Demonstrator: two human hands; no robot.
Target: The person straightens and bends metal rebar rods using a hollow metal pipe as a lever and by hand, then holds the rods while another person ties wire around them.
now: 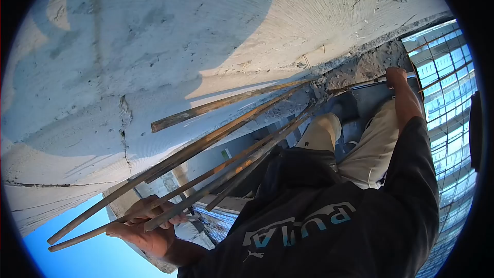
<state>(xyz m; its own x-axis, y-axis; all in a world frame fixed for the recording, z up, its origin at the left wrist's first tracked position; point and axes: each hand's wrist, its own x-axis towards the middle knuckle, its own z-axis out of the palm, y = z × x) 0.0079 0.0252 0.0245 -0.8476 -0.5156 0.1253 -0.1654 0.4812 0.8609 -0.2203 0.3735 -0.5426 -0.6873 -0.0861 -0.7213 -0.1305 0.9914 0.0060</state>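
Beside the concrete wall (154, 72), the left hand (156, 236) grips long rods (193, 197); the right hand (397, 77) clasps a metal bar (368, 84).

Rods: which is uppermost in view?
The rod whose left end sits highest, well above the left hand, backed by concrete; the others' left ends all sit lower.

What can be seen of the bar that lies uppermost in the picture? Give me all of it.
The uppermost bar is straight, slim and weathered brown with darker mottling; whether it is rusted metal or wood, I cannot tell. Its near end is blunt. It slants from that end up to the right, in front of the pale, concrete-looking surface, its far end reaching the rough, crumbled patch. Neither hand touches its visible length; any contact at the far end is unclear.
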